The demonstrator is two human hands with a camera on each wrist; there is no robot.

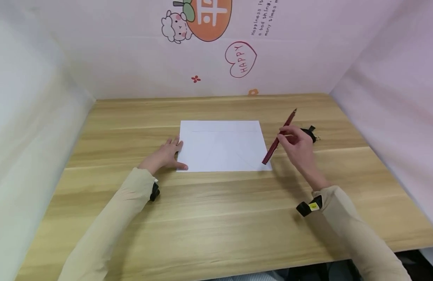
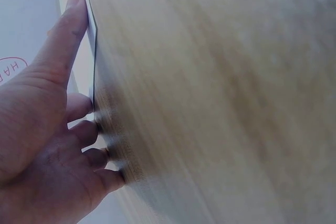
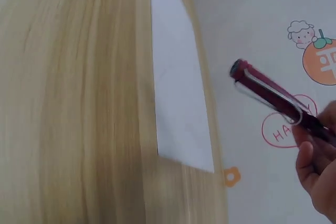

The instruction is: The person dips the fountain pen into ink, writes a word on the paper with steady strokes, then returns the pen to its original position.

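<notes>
A white sheet of paper lies on the wooden table with faint thin lines on it. My left hand rests at its left edge, thumb on the near left corner and fingers spread along the side. In the left wrist view, that hand's thumb stretches along the paper's edge. My right hand pinches a dark red pen above the sheet's right side. The pen is tilted, its pointed end up and away, its clip end towards the paper's near right corner. A wire clip shows along the pen in the right wrist view.
A small black object lies just beyond the right hand, partly hidden by it. A printed white cloth hangs behind the table, with plain white cloths at both sides. Each wrist wears a black camera band.
</notes>
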